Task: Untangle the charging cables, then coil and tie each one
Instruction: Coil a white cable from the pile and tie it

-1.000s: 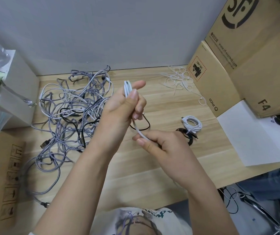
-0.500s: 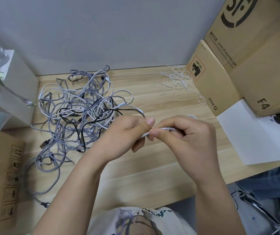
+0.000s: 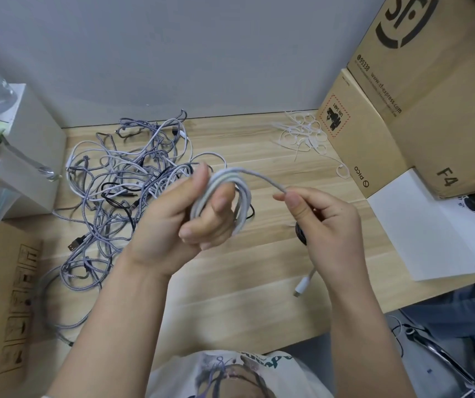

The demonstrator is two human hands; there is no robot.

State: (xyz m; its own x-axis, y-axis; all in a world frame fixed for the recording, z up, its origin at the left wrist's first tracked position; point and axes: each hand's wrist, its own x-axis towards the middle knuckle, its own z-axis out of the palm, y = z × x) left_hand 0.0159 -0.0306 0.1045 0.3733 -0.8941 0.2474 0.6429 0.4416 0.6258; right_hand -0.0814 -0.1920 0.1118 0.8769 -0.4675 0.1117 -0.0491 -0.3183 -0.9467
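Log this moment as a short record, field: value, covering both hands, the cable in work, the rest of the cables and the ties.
left hand: grips a coil of white cable, loops round its fingers
right hand: pinches the free run of the same cable, held out to the right
cable end: white plug hangs below the right hand
tangled pile: grey, white and black cables, on the desk at left
ties: white, loose heap by the cardboard box
stage: coiling, not yet tied
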